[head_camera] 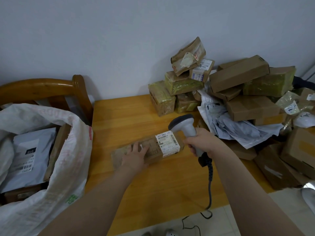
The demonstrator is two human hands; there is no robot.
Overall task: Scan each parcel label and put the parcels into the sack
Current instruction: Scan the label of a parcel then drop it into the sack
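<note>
A flat brown cardboard parcel (153, 150) lies on the wooden table (153, 188), its white label (167, 141) facing up at its right end. My left hand (135, 155) rests flat on the parcel's left half with straight fingers. My right hand (202, 142) grips the handle of a grey barcode scanner (185, 126), whose dark head points down at the label. At the left, a white woven sack (68, 167) stands open, with a grey mailer bag (29, 159) and brown boxes inside.
A heap of brown boxes (238, 75), taped parcels (179, 84) and crumpled plastic mailers (226, 125) covers the table's back and right side. The scanner's coiled cable (210, 181) runs off the front edge. A wooden chair back (51, 89) rises behind the sack.
</note>
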